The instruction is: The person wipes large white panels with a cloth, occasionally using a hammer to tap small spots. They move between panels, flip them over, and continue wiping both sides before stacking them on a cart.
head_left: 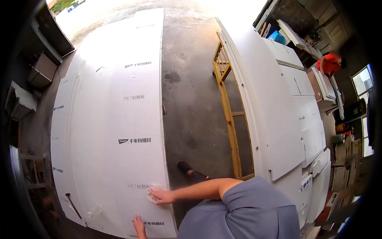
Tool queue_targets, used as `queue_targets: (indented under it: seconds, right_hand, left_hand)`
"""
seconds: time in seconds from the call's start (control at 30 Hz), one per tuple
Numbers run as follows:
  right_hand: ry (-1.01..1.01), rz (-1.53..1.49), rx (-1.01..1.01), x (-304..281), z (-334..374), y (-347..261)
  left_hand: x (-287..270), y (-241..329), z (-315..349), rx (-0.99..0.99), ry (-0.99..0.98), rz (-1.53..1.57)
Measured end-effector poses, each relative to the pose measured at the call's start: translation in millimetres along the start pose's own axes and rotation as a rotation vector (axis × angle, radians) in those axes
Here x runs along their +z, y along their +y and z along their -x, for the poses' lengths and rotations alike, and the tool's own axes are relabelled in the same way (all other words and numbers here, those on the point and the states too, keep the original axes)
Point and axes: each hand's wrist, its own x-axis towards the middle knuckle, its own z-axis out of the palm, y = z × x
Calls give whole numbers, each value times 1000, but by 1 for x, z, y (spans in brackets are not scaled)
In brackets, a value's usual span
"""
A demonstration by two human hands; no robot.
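A long white panel [115, 115], printed with dark marks, stretches away in front of me on the left. On its near right part, my right hand [162, 196] presses a crumpled white cloth [152, 194] against the surface, fingers over it. Lower down by the near edge, my left hand [139, 226] rests on the same panel; its fingers look extended and hold nothing. A hammer-like tool [73, 205] with a dark head lies at the panel's near left. Between it and my hands is a crumpled, see-through scrap [94, 211].
Across a strip of grey floor [191, 115], a yellow metal frame [227, 115] carries stacked white boards [274, 107]. Farther right, a person in red [330, 64] stands by more boards. Brown cabinet-like boxes [42, 71] stand at the far left.
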Motion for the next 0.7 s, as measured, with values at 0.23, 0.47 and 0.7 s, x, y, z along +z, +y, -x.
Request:
queue_targets:
  seconds: [0.23,0.47,0.7]
  right_hand:
    - [-25,-559,-103,-18,3,-100]
    - [810,-627,405,-55,220,-98]
    - [1714,-471,504,46,409,-30]
  left_hand:
    - [74,89,30,379,-401,1194]
    - [13,36,39,663,298,522]
    - [11,17,-15,621,731,-195]
